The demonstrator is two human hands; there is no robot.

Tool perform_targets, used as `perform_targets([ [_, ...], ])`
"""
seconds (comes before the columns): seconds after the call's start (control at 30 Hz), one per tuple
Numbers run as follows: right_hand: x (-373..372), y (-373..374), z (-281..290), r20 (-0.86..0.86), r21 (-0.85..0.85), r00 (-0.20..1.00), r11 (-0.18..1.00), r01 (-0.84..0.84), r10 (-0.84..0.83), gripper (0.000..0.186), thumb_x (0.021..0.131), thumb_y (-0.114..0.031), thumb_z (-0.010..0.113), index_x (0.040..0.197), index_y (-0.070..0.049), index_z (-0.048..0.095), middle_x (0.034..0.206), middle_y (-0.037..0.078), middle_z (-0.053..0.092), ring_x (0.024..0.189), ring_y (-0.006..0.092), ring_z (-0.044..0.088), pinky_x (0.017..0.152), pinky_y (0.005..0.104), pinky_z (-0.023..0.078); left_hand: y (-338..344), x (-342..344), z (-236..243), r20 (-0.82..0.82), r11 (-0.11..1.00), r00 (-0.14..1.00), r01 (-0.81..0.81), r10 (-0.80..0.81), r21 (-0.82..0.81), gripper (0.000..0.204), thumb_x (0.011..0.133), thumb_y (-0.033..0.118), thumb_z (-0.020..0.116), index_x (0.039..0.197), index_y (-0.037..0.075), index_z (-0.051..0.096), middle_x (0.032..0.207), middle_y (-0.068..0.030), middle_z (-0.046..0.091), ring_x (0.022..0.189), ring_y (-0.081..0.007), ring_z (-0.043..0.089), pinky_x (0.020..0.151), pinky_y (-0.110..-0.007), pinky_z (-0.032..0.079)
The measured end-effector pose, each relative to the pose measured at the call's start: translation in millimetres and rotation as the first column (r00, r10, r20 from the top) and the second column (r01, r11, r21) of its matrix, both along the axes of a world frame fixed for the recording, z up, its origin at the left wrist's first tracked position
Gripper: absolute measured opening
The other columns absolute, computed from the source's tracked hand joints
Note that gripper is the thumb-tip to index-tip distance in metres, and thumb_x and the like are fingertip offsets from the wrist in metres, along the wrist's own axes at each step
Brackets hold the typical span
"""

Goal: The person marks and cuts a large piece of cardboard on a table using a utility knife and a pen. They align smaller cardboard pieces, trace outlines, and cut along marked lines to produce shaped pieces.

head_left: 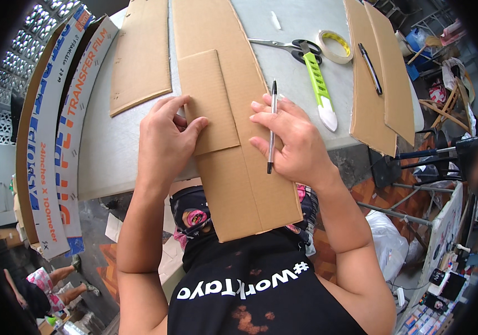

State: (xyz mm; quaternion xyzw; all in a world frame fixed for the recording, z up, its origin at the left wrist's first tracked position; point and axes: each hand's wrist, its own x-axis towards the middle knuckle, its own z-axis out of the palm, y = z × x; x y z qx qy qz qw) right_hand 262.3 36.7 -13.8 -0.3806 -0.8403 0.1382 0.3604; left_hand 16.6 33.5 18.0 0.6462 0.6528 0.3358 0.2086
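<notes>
A long brown cardboard strip (253,195) reaches from the table over my lap. On its left side lies a smaller rectangular cardboard piece (211,95), its left edge near the strip's edge. My left hand (163,137) is closed at that edge, thumb on top of the smaller piece and fingers curled beside it. My right hand (295,139) holds a clear ballpoint pen with black ends (273,124) between its fingers, upright in the view, over the strip's right edge. A faint line runs along the strip below the smaller piece.
Right of the strip on the grey table (110,151) lie scissors (283,43), a tape roll (335,46) and a green-and-white cutter (318,84). A black marker (369,68) rests on more cardboard (364,111). Another cardboard panel (141,56) and long boxes (55,151) are leftward.
</notes>
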Motion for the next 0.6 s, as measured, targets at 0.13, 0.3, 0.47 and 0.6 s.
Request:
perform_targets([
  [0.13,-0.5,0.1,-0.2,-0.003,-0.003,1.000,1.000,0.001,-0.001,0.031,0.087,-0.017,0.079,0.114,-0.004,0.069,0.124,0.019,0.072,0.128,0.0409,0.061,0.113,0.0526,0.043,-0.2,2.0,3.1,0.007,1.000,1.000,-0.016,0.016,-0.020,0.046,0.082,0.007,0.086,0.124,-0.007,0.071,0.110,-0.0138,0.075,0.076,-0.0143,0.070,0.070,-0.029,0.057],
  [0.3,-0.4,-0.1,-0.7,0.008,0.000,1.000,1.000,0.008,-0.008,0.031,0.087,-0.017,0.079,0.114,-0.005,0.069,0.126,0.019,0.072,0.129,0.0406,0.061,0.114,0.0523,0.043,1.0,2.6,2.9,-0.013,0.999,0.999,-0.040,0.039,-0.019,0.047,0.082,0.008,0.085,0.124,-0.007,0.071,0.110,-0.0150,0.075,0.077,-0.0144,0.071,0.070,-0.029,0.057],
  [0.47,0.1,-0.8,-0.3,0.007,-0.007,1.000,1.000,0.009,-0.009,0.031,0.087,-0.018,0.079,0.114,-0.005,0.069,0.126,0.019,0.072,0.129,0.0405,0.060,0.114,0.0519,0.043,9.1,1.9,1.0,-0.023,0.998,0.998,-0.055,0.055,-0.005,0.048,0.083,0.013,0.086,0.124,-0.007,0.072,0.097,-0.0154,0.077,0.074,-0.0153,0.071,0.068,-0.030,0.055],
  [0.6,-0.6,-0.2,0.4,-0.001,-0.020,1.000,1.000,0.002,-0.002,0.031,0.087,-0.018,0.079,0.114,-0.005,0.068,0.127,0.018,0.072,0.130,0.0404,0.060,0.114,0.0518,0.043,19.8,-1.3,-0.8,-0.086,0.995,0.992,-0.095,0.093,-0.019,0.049,0.084,0.017,0.086,0.125,-0.006,0.072,0.085,-0.0146,0.077,0.070,-0.0156,0.070,0.066,-0.030,0.055],
])
